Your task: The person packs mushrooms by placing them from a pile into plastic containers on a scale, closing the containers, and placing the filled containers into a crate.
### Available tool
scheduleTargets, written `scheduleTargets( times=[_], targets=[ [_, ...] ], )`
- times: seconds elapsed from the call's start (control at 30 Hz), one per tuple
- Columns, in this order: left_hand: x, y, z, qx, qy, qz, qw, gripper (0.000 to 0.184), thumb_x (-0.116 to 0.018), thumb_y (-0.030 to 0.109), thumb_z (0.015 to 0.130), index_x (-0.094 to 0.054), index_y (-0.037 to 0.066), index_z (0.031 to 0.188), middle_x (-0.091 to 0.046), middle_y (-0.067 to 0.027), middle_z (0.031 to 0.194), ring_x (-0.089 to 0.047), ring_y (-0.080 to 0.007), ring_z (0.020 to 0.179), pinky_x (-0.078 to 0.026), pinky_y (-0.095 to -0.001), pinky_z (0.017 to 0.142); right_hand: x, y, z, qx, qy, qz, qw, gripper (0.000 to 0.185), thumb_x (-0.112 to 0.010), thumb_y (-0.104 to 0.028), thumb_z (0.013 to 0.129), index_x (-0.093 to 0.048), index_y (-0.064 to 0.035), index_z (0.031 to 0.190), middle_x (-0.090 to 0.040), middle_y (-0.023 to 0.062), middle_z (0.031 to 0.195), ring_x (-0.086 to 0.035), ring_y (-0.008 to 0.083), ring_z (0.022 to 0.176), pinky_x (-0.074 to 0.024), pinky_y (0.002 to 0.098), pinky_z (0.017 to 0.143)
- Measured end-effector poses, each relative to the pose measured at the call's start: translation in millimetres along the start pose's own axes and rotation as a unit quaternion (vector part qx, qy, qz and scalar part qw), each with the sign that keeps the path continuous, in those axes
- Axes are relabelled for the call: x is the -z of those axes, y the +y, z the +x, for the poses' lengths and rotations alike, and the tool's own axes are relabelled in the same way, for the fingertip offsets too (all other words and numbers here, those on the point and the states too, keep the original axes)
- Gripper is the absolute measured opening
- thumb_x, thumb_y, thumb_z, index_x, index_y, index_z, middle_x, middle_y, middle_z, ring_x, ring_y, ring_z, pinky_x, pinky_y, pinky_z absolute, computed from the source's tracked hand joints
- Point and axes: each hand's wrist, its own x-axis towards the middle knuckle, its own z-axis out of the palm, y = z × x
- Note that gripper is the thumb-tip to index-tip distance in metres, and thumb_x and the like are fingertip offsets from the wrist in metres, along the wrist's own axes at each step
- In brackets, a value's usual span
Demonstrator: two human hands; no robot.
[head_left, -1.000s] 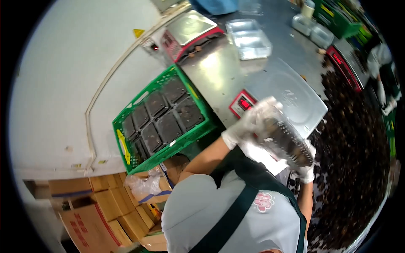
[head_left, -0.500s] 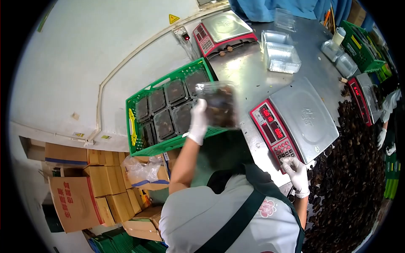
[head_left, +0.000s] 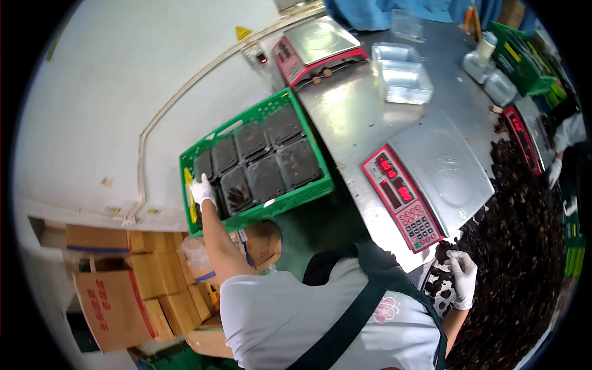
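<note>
My left hand (head_left: pixel 202 190), in a white glove, is over the left end of a green crate (head_left: pixel 265 206), fingers apart and touching the packs there. Lidded clear plastic boxes (head_left: pixel 266 175) with dark contents fill the crate in rows. My right hand (head_left: pixel 462 277), also gloved, is closed, with a dark piece of what looks like wood ear mushroom (head_left: pixel 443 251) at its fingertips. It is beside the heap of dark mushrooms (head_left: pixel 518 265), just below the keypad of a red-and-silver scale (head_left: pixel 441 172). Nothing sits on that scale's plate, and its red digits are lit.
Another scale (head_left: pixel 320 40) stands at the back of the steel table (head_left: pixel 345 117). Stacked clear trays (head_left: pixel 404 80) are right of it. At far right are a third scale (head_left: pixel 524 139), a green crate (head_left: pixel 524 58) and another person's gloved hand (head_left: pixel 555 172). Cardboard boxes (head_left: pixel 160 265) are stacked lower left.
The plastic box my left hand held is now in the crate's right end, and that hand has moved left. My right hand has left the keypad for the mushrooms.
</note>
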Motion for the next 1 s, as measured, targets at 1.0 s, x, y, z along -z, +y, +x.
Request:
scheduleTargets(
  times=[1.0],
  targets=[
    [-93,562,-395,-0.661,-0.189,-0.306,0.658,0.017,-0.075,0.014,0.074,-0.068,0.004,0.086,-0.066,-0.0100,0.082,-0.063,-0.0274,0.080,-0.048,-0.0370,0.074,46,67,-84,-0.098,0.326,0.029,0.940,0.019,-0.064,-0.020,0.088,-0.065,-0.0007,0.089,-0.061,0.0023,0.066,-0.051,0.0073,0.060,-0.0442,0.0265,0.056]
  ],
)
